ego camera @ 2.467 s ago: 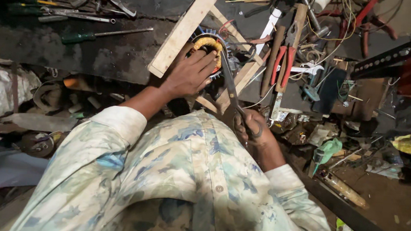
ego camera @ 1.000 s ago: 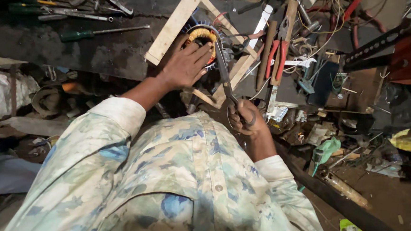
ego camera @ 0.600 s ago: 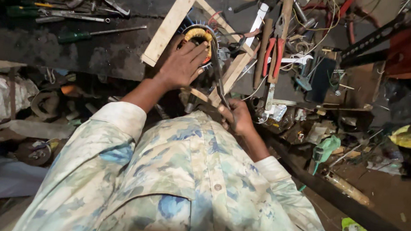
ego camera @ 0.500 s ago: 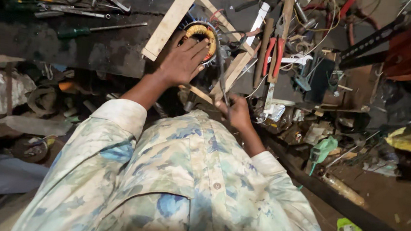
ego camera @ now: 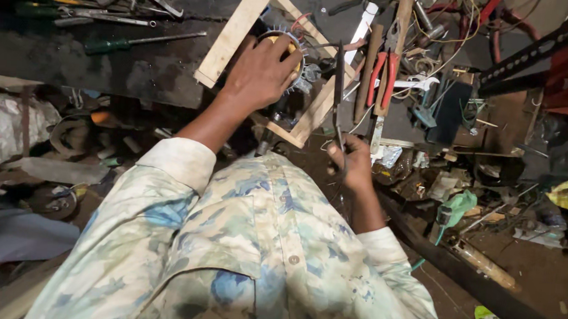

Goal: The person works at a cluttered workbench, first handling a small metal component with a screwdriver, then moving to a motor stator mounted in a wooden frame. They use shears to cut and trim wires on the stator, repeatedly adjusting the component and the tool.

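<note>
1. On the cluttered workbench [ego camera: 73, 68], a round, finned motor part [ego camera: 297, 45] sits between two wooden slats [ego camera: 236, 32].
2. Left hand [ego camera: 260, 72] lies spread over the part, fingers curled onto its rim.
3. Right hand [ego camera: 349, 163] is clamped around a thin dark blade tool [ego camera: 338, 90], pointing up beside the part.
4. Red-handled pliers [ego camera: 387, 70] lie just right of the blade.

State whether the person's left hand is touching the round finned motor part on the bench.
Touching. The head view shows the left hand spread flat over the round finned motor part, covering most of it with no gap.
</note>
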